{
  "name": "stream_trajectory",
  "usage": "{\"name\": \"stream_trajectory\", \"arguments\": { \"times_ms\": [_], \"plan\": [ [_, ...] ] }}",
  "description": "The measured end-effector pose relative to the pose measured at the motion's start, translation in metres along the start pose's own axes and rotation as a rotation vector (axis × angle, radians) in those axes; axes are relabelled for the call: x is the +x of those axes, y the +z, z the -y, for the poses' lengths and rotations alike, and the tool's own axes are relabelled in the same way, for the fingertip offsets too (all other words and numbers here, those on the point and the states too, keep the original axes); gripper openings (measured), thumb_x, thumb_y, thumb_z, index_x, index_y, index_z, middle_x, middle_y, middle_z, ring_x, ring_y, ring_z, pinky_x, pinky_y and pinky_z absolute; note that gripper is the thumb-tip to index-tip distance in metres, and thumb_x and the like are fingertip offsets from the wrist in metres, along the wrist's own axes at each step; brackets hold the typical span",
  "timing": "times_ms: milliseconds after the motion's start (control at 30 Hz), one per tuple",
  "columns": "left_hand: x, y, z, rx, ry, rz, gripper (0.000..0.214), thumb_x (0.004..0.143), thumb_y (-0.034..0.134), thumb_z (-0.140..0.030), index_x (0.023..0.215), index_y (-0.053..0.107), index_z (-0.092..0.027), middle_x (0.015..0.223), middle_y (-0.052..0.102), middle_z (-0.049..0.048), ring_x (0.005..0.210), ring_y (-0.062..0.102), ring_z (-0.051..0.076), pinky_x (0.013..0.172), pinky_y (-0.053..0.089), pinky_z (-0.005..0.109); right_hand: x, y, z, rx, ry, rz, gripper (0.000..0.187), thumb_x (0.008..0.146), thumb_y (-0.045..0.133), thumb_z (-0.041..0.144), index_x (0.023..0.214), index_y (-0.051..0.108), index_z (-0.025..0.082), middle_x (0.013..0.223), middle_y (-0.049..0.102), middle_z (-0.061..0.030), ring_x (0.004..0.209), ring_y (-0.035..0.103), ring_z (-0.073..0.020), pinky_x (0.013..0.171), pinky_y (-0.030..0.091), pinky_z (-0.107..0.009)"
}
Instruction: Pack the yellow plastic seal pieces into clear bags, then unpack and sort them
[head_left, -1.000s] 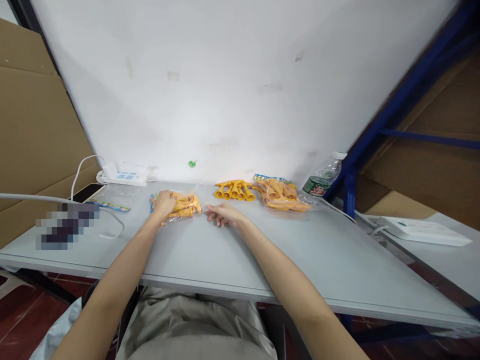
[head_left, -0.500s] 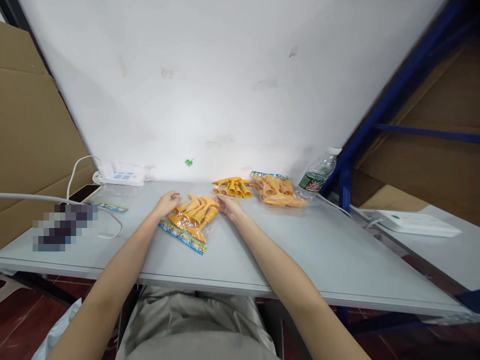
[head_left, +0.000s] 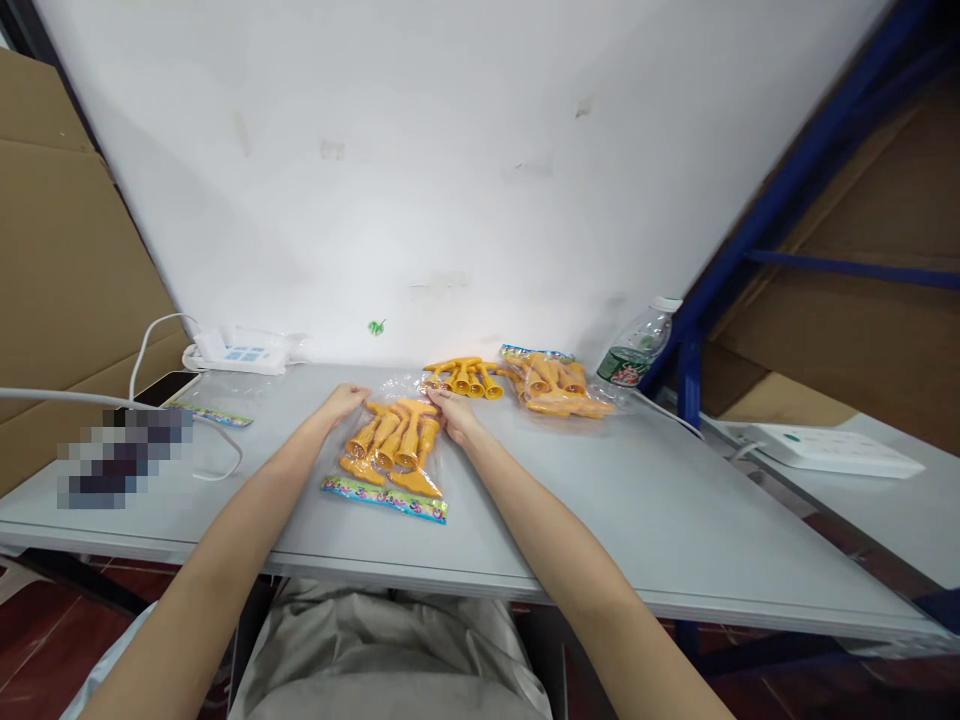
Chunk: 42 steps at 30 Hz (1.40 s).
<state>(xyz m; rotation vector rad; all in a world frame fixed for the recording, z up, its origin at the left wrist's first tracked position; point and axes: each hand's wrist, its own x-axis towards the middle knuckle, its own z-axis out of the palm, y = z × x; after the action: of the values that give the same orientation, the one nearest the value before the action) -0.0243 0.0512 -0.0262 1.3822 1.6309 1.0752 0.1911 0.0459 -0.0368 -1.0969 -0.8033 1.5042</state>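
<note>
Between my hands a clear plastic bag point(head_left: 384, 495) lies on the table, its colourful printed strip toward me. Inside it are several orange-yellow plastic pieces point(head_left: 397, 440) with flared, horn-like ends. The far left corner of the bag is pinched by my left hand point(head_left: 346, 402). My right hand point(head_left: 453, 412) grips the far right edge, thumb on top. Just beyond my right hand sits a loose row of similar yellow pieces point(head_left: 465, 378). A second filled bag point(head_left: 556, 385) rests to the right of that row.
A plastic bottle point(head_left: 637, 345) leans at the back right beside a blue metal frame point(head_left: 690, 380). At the left are a power strip point(head_left: 255, 357), a phone point(head_left: 166, 388), a flat bag with a printed strip point(head_left: 217, 415) and a white cable point(head_left: 225, 472). Another white power strip point(head_left: 832, 450) is far right.
The bag has turned from a slant to nearly square with me and now lies flatter and more spread out. My left hand has closed on its far left corner.
</note>
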Motion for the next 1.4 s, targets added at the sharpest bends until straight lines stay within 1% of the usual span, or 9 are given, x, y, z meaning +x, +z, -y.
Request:
{"name": "stream_trajectory", "arguments": {
  "times_ms": [167,400,500,667,900,1067,1233,1300,1400],
  "plan": [
    [0.009,0.006,-0.004,-0.063,-0.073,0.005,0.025,0.063,0.074,-0.02,0.049,0.053,-0.017,0.052,0.06,-0.0001,0.065,0.061,0.016,0.061,0.042,0.025,0.003,-0.004,0.001,0.007,0.023,0.063,0.016,0.087,0.059,0.015,0.071,0.063,0.017,0.061,0.065,0.0004,0.056,0.061,-0.0107,0.054,0.056,-0.022],
    [0.003,-0.011,0.015,-0.466,-0.008,0.114,0.027,0.06,0.08,-0.02,0.072,0.056,-0.016,0.071,0.072,0.0059,0.077,0.069,0.018,0.07,0.051,0.028,-0.001,-0.02,0.009,-0.089,0.073,0.309,0.005,0.084,0.065,0.013,0.08,0.066,0.016,0.078,0.073,-0.0036,0.071,0.069,-0.011,0.074,0.056,-0.023],
    [0.002,-0.019,0.024,-0.488,0.012,0.169,0.036,0.057,0.084,-0.024,0.085,0.063,-0.015,0.076,0.074,0.0077,0.079,0.07,0.019,0.073,0.053,0.03,-0.004,-0.023,0.011,-0.139,0.075,0.306,0.01,0.081,0.066,0.008,0.087,0.069,0.015,0.077,0.073,-0.0029,0.068,0.068,-0.01,0.07,0.056,-0.021],
    [0.0,-0.024,0.028,-0.404,0.046,0.213,0.038,0.057,0.082,-0.03,0.089,0.069,-0.015,0.085,0.075,0.0099,0.085,0.07,0.02,0.076,0.054,0.031,-0.008,-0.023,0.015,-0.148,0.038,0.263,0.015,0.078,0.061,0.003,0.082,0.07,0.015,0.071,0.071,-0.0024,0.06,0.066,-0.0094,0.059,0.054,-0.018],
    [-0.002,-0.015,0.022,-0.195,0.149,0.126,0.004,0.059,0.065,-0.02,0.058,0.067,-0.017,0.072,0.072,0.005,0.082,0.068,0.019,0.079,0.054,0.032,-0.008,-0.023,0.015,-0.204,-0.024,0.274,0.014,0.07,0.059,0.006,0.062,0.058,0.017,0.055,0.058,0.0034,0.054,0.062,-0.0091,0.053,0.049,-0.018],
    [-0.006,-0.009,0.018,-0.043,0.337,0.051,0.02,0.061,0.047,-0.012,0.047,0.061,-0.019,0.072,0.069,0.0047,0.078,0.065,0.016,0.08,0.052,0.03,-0.007,-0.023,0.017,-0.341,-0.116,0.269,0.019,0.069,0.053,0.01,0.053,0.056,0.017,0.052,0.056,0.0025,0.05,0.054,-0.0085,0.051,0.044,-0.018],
    [-0.014,-0.007,0.013,0.178,0.486,-0.011,0.023,0.061,0.043,-0.007,0.048,0.058,-0.02,0.078,0.067,0.0044,0.083,0.064,0.016,0.086,0.05,0.03,-0.003,-0.021,0.032,-0.666,-0.186,0.354,0.037,0.08,0.06,0.03,0.046,0.058,0.016,0.049,0.059,-0.003,0.049,0.054,-0.0112,0.052,0.042,-0.022],
    [-0.017,-0.006,0.011,0.229,0.527,-0.021,0.024,0.062,0.043,-0.006,0.05,0.058,-0.02,0.083,0.068,0.0046,0.087,0.064,0.017,0.088,0.049,0.03,0.004,-0.017,0.04,-0.871,-0.225,0.413,0.042,0.075,0.07,0.039,0.042,0.055,0.017,0.041,0.054,-0.0007,0.044,0.049,-0.0097,0.048,0.038,-0.021],
    [-0.023,-0.006,0.006,0.286,0.571,-0.037,0.027,0.064,0.041,-0.004,0.054,0.059,-0.021,0.091,0.07,0.0041,0.094,0.064,0.017,0.09,0.049,0.029,0.017,-0.006,0.053,-1.067,-0.238,0.513,0.038,0.056,0.085,0.035,0.043,0.054,0.018,0.037,0.048,0.0052,0.038,0.04,-0.0061,0.043,0.031,-0.02]
  ]
}}
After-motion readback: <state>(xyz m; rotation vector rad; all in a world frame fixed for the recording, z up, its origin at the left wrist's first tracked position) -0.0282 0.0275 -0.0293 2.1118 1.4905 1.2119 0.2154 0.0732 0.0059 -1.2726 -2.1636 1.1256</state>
